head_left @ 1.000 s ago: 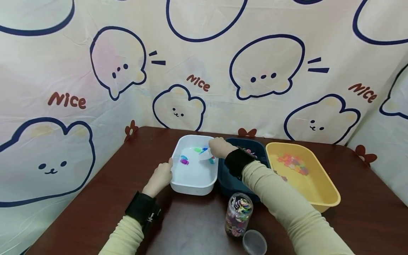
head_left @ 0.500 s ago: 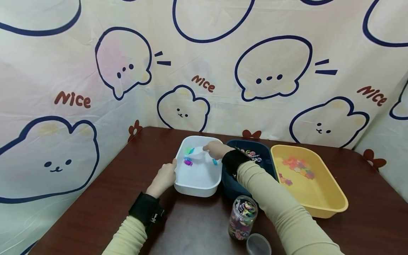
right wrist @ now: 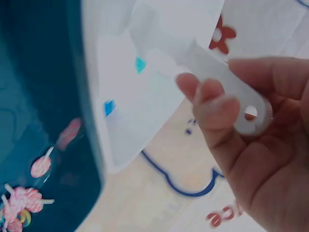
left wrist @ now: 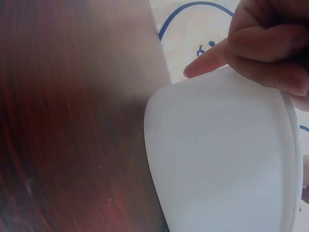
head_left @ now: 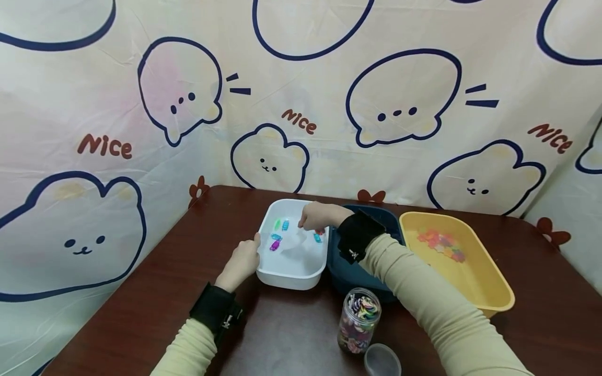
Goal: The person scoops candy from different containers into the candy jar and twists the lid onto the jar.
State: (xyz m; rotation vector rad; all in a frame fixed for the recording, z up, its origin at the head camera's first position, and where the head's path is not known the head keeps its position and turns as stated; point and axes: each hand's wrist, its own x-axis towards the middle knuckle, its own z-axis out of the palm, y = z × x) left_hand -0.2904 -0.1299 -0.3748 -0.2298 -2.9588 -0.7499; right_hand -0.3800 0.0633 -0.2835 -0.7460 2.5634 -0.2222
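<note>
My left hand (head_left: 240,263) grips the left rim of a white plastic tray (head_left: 289,281). In the left wrist view its fingers curl over the rim, one finger extended along the edge. My right hand (head_left: 321,215) is over the tray's right back part. It pinches the handle of a white scoop (right wrist: 224,79), a hole at its end; the pale scoop end blends into the tray. On the tray floor lie small candy-shaped pieces: green (head_left: 277,224), blue (head_left: 285,225) and purple (head_left: 275,245). Another blue piece (head_left: 317,238) lies by the right wall, close to a red one.
A dark blue tray (head_left: 340,261) with tiny lollipops (right wrist: 41,166) adjoins the white one. Right of it stands a yellow tray (head_left: 470,282) with flower-like pieces (head_left: 442,244). In front are a jar (head_left: 358,321) of colourful bits and a clear lid (head_left: 382,360).
The green and blue pieces have shifted left in the white tray. My right hand went left, then drew slightly back right with the scoop. My left hand stays on the rim.
</note>
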